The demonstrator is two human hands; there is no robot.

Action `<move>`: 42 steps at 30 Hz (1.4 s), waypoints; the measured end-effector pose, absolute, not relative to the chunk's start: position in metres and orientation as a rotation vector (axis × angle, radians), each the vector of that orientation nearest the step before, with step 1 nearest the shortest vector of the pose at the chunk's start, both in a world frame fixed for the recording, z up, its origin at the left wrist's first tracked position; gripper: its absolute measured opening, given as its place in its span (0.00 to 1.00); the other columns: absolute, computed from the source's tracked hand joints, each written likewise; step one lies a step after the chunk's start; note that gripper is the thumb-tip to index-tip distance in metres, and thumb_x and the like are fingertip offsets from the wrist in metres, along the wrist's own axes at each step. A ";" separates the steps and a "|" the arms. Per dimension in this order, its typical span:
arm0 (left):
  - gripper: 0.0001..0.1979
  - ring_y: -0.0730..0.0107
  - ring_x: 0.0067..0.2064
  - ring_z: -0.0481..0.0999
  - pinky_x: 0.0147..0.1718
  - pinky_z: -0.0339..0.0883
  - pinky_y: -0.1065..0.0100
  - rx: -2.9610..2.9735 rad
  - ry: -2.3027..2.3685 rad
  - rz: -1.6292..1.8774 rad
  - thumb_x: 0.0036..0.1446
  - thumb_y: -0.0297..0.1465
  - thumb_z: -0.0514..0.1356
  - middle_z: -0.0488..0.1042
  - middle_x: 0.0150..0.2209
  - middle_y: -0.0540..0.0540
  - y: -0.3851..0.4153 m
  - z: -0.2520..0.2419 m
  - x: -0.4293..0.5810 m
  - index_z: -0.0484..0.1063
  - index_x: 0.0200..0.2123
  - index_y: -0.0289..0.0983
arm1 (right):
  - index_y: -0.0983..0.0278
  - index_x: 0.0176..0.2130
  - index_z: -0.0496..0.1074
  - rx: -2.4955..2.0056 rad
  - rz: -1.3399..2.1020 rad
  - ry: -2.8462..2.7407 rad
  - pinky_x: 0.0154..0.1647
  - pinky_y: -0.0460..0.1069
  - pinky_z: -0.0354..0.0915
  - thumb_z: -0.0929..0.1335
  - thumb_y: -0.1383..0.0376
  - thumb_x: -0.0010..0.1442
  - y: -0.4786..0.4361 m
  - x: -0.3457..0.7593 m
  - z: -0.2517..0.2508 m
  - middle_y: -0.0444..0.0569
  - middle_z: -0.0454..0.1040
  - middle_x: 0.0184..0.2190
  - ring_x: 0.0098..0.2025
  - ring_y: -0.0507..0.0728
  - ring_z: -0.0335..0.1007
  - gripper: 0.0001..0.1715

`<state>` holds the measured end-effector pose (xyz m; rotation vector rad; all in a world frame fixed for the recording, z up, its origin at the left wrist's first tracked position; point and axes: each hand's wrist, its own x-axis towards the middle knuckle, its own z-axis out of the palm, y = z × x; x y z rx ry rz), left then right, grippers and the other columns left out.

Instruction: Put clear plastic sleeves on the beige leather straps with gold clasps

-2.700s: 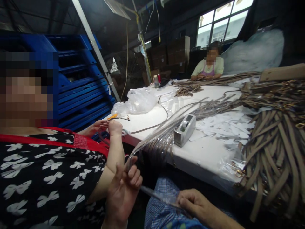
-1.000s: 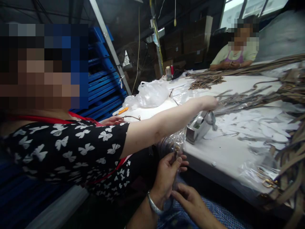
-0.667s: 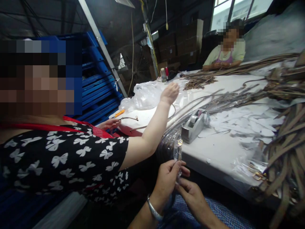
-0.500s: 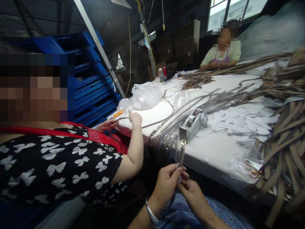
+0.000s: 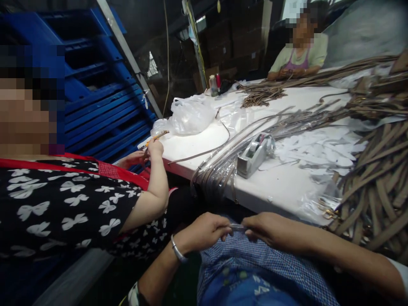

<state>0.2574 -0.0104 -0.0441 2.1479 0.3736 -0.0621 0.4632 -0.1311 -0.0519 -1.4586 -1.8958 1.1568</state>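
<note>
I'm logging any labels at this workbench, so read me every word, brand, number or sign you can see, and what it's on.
No text can be read here.
Pale label on a cardboard box: too small to read.
White marks on the blue cloth: too blurred to call letters.
Tape dispenser, held strip: none legible.

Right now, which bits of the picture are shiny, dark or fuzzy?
Head view: light glints off the plastic bag and wrapped straps; head view: it's very dark under the white table, and the cardboard boxes fade into gloom; head view: the thin strip between left hand and right hand looks too small and soft to make out.
</note>
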 end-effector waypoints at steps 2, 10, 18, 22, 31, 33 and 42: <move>0.15 0.73 0.27 0.70 0.30 0.61 0.75 2.148 0.303 -0.140 0.63 0.34 0.54 0.73 0.24 0.50 -0.005 -0.039 0.252 0.77 0.29 0.35 | 0.63 0.33 0.74 -1.399 1.591 -1.702 0.30 0.49 0.67 0.62 0.52 0.65 -0.136 0.458 -0.050 0.47 0.76 0.24 0.25 0.55 0.72 0.21; 0.29 0.62 0.47 0.74 0.51 0.64 0.65 1.985 0.396 0.432 0.53 0.37 0.66 0.74 0.50 0.41 -0.012 -0.065 0.248 0.67 0.58 0.40 | 0.68 0.30 0.71 -0.891 1.999 -0.866 0.24 0.43 0.59 0.64 0.52 0.64 -0.138 0.447 -0.045 0.45 0.70 0.19 0.20 0.49 0.65 0.22; 0.23 0.73 0.24 0.66 0.28 0.62 0.72 1.832 0.498 0.476 0.67 0.43 0.45 0.68 0.22 0.51 -0.036 -0.163 0.247 0.71 0.46 0.33 | 0.69 0.41 0.75 -0.636 1.770 -0.563 0.27 0.41 0.65 0.69 0.62 0.62 -0.134 0.453 -0.022 0.45 0.71 0.22 0.23 0.47 0.66 0.12; 0.19 0.69 0.32 0.75 0.37 0.69 0.68 1.830 0.572 0.427 0.66 0.41 0.50 0.77 0.33 0.45 -0.027 -0.157 0.240 0.70 0.51 0.36 | 0.63 0.42 0.75 -0.618 1.659 -0.408 0.38 0.43 0.68 0.71 0.62 0.60 -0.132 0.454 -0.026 0.44 0.74 0.31 0.31 0.48 0.71 0.09; 0.16 0.70 0.31 0.73 0.36 0.67 0.70 1.715 0.512 0.768 0.65 0.38 0.53 0.73 0.28 0.47 -0.027 -0.098 0.288 0.76 0.39 0.34 | 0.61 0.45 0.76 -0.741 1.445 -0.568 0.39 0.44 0.72 0.71 0.62 0.59 -0.128 0.446 -0.004 0.48 0.78 0.35 0.35 0.51 0.76 0.13; 0.18 0.73 0.27 0.69 0.30 0.64 0.72 1.625 0.497 0.710 0.65 0.39 0.52 0.69 0.24 0.49 -0.033 -0.101 0.293 0.75 0.35 0.32 | 0.59 0.46 0.75 -0.804 1.257 -0.629 0.42 0.46 0.73 0.72 0.62 0.59 -0.122 0.447 -0.005 0.48 0.79 0.37 0.36 0.52 0.77 0.14; 0.19 0.80 0.21 0.62 0.22 0.55 0.76 1.284 0.521 0.491 0.62 0.43 0.56 0.65 0.21 0.52 -0.060 -0.075 0.282 0.72 0.32 0.31 | 0.58 0.51 0.74 -1.185 0.188 -1.569 0.55 0.57 0.70 0.65 0.68 0.64 -0.088 0.477 -0.073 0.50 0.78 0.48 0.50 0.61 0.75 0.17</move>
